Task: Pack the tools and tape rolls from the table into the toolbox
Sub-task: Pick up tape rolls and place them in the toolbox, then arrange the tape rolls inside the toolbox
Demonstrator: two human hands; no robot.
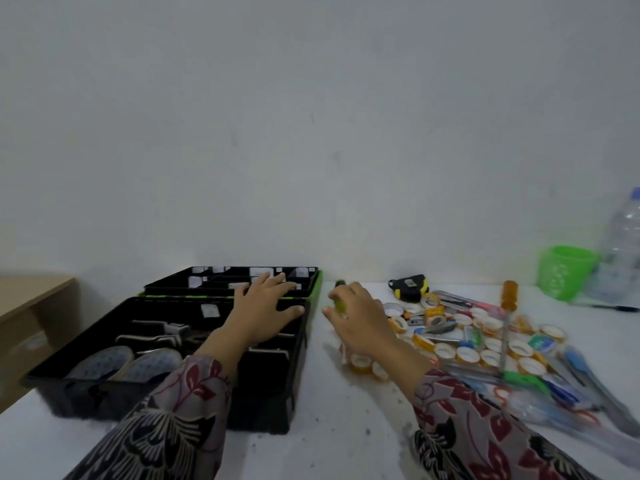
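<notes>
Sleeves (485, 431) ours; left hand (265, 308) spread, steadying toolbox (270, 403) at ten o'clock; right hand (362, 325) grips green screwdriver (341, 305), one o'clock, we judge toolbox-bound.

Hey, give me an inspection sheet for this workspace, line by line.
Surface: white table, dark specks on it.
Job's things: open black toolbox holds two large tape rolls; small tape rolls, orange-handled screwdriver and tape measure lie on the table at right.
Clutter: green basket, water bottle at far right.
Hands: left hand open, fingers spread over the toolbox; right hand grips a green-handled tool.
Cables: nothing seen.
Surroundings: plain wall; wooden cabinet at left.
</notes>
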